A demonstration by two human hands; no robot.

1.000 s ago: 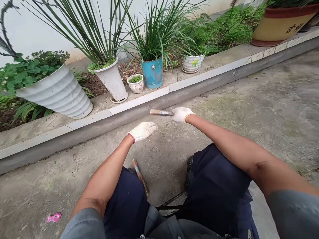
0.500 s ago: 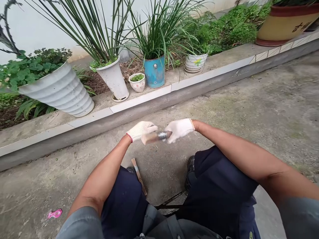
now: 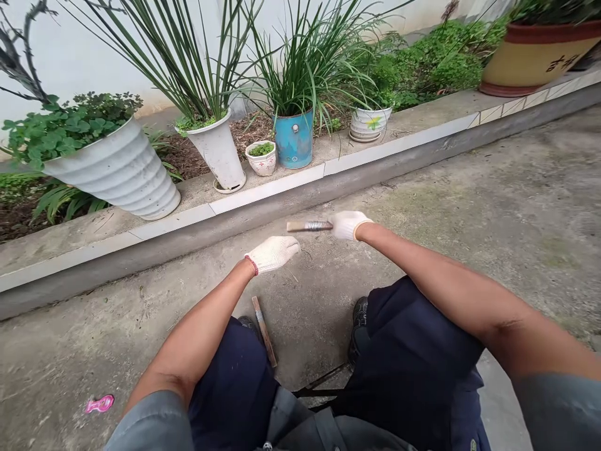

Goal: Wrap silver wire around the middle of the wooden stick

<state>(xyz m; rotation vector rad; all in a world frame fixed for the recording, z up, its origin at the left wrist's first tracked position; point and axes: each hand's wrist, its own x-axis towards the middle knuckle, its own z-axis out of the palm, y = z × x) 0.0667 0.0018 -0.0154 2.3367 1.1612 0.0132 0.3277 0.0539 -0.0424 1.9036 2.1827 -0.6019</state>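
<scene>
My right hand [image 3: 346, 225], in a white knit glove, is closed around the dark end of a short wooden stick [image 3: 297, 226]. The stick lies nearly level, pointing left, and silvery wire [image 3: 318, 225] is wound in tight turns about its middle. My left hand [image 3: 275, 253], gloved too, is apart from the stick, below and left of it. Its fingers are pinched together, and a faint thin strand, seemingly wire, shows at their tips. Near my left shoe, a second wooden stick [image 3: 264, 332] with a band of wire around it lies on the concrete.
A low tiled ledge [image 3: 267, 193] crosses in front of me. On it stand a ribbed white pot [image 3: 136, 172], a tall white pot [image 3: 220, 153], a blue bucket [image 3: 294, 141] and several other planters. A pink object [image 3: 99, 404] lies on the ground at left.
My right hand has raised the stick away from me and turned it level. My left hand has come down slightly and separated from the stick, which overlapped it before.
</scene>
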